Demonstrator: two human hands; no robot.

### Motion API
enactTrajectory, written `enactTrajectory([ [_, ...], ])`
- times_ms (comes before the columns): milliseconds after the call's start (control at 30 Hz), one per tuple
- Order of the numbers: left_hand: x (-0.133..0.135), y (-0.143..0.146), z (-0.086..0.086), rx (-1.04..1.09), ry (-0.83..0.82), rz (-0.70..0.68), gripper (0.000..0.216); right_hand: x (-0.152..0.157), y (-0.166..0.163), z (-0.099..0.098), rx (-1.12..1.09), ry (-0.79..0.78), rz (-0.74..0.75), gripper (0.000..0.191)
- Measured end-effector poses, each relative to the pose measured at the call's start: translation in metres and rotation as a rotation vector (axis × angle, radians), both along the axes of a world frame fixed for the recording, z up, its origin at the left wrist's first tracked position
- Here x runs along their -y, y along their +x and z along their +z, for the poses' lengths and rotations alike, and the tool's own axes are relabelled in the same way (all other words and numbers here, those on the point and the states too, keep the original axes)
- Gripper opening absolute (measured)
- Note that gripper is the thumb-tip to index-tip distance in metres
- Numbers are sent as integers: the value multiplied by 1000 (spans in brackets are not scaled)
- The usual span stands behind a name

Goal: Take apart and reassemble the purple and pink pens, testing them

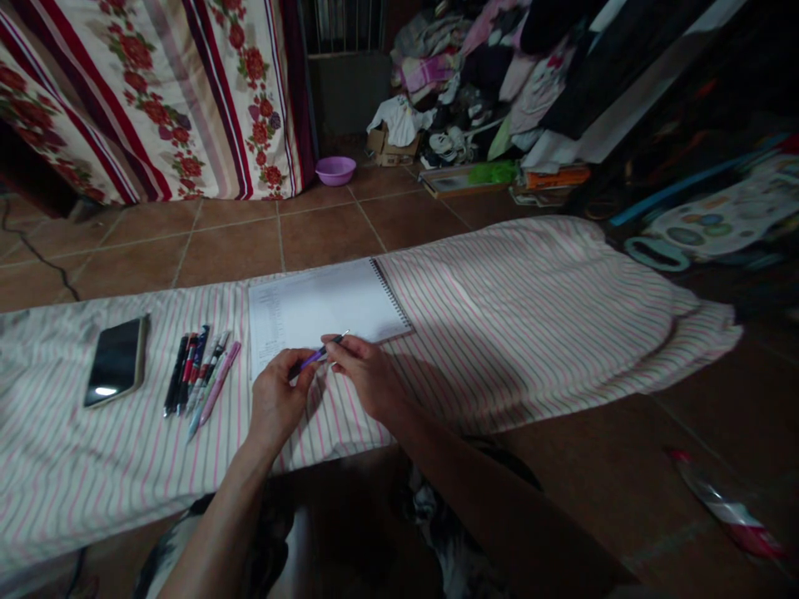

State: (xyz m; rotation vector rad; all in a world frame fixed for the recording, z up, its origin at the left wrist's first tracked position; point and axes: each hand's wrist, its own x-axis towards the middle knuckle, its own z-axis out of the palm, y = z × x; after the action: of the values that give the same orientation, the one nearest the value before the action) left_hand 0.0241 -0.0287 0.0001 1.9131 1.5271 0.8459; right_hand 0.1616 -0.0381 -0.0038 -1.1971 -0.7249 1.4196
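Observation:
Both my hands meet over a striped cloth [530,308] spread on the floor. My left hand [278,403] and my right hand [365,374] are closed on the two ends of a purple pen [320,354], held just above the near edge of an open spiral notebook [325,308]. The notebook page carries a column of small print along its left side. A row of several pens [200,374] lies on the cloth to the left of my left hand.
A dark phone [116,361] lies at the left of the cloth. Beyond are tiled floor, a floral hanging sheet [156,91], a purple bowl [335,170] and a heap of clothes [487,75]. A plastic wrapper [730,512] lies on the floor, right.

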Motion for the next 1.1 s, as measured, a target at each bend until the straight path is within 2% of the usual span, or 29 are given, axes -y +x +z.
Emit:
enactTrajectory([
  [233, 1, 1, 2, 13, -15, 4, 20, -1, 1, 3, 44, 26, -34, 19],
  [567, 1, 2, -1, -19, 41, -19, 19, 1, 0, 1, 306, 14, -65, 29],
  [733, 1, 1, 2, 3, 6, 8, 20, -1, 2, 3, 168, 70, -10, 23],
  [833, 1, 2, 4, 4, -17, 16, 19, -2, 4, 0, 81, 91, 1, 25],
  [1100, 2, 3, 2, -8, 8, -6, 21, -3, 6, -9, 111, 87, -26, 24],
])
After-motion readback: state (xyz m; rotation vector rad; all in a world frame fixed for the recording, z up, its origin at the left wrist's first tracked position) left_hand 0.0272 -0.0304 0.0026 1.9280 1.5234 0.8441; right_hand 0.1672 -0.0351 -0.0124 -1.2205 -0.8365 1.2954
